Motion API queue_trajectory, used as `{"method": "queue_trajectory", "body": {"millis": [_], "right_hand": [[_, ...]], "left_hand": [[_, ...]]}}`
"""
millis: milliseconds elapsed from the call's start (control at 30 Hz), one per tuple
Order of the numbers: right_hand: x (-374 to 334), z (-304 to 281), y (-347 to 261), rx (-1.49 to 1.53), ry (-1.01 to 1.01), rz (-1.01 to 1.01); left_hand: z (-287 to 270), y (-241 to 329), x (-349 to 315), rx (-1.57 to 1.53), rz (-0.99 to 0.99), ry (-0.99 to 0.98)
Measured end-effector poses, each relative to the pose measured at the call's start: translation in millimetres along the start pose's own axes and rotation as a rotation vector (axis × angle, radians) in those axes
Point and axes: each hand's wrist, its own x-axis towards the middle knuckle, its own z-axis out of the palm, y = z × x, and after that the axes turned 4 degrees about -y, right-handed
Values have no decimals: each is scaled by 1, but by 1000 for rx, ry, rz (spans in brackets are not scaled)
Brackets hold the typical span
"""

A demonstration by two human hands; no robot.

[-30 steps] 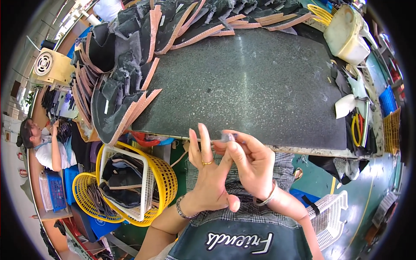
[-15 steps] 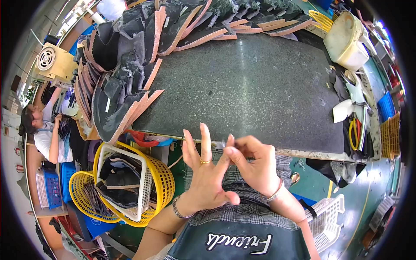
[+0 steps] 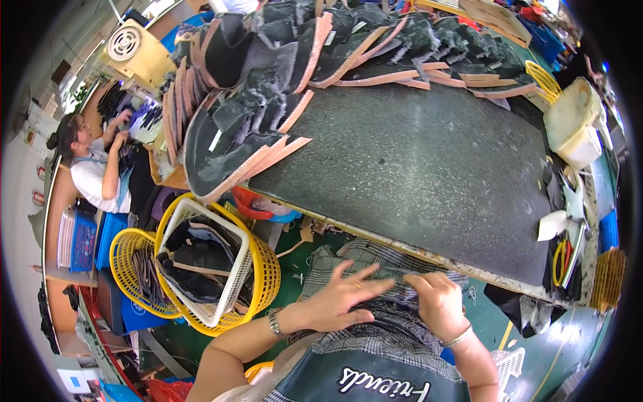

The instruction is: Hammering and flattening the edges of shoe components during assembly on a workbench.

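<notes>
Head view, left hand [image 3: 340,299], fingers [image 3: 375,288] spread, right hand [image 3: 441,308], fingers [image 3: 437,284] curled, hold unclear, both now lower, over checked cloth [image 3: 324,273]

Left hand [image 3: 338,305] is back-side up, fingers kinda fanned out toward the right hand [image 3: 440,303], which is curled up just beside those fingertips. Left elbow's bent, with the left forearm [image 3: 249,339] trailing off outward; right forearm [image 3: 481,365] sits below its hand.

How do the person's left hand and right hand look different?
The left hand has fingers spread; the right hand has fingers curled in. The left hand shows a gold ring; the right hand shows none. The left hand's wrist wears a textured band; the right hand's, a smooth bangle. Both are ungloved.
</notes>
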Motion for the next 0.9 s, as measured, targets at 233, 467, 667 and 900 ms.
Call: {"method": "queue_trajectory", "body": {"millis": [233, 467, 667, 900], "right_hand": [[-154, 61, 89, 47, 20, 734], [-147, -2, 57, 226, 209, 668], [-27, 48, 2, 548, -308, 130], [-111, 3, 21, 404, -327, 289]], "left_hand": [[26, -52, -51, 128, -162, -68], [-30, -64, -59, -25, -334, 324], [25, -36, 1, 194, -120, -128], [28, -51, -60, -26, -333, -125]]}}
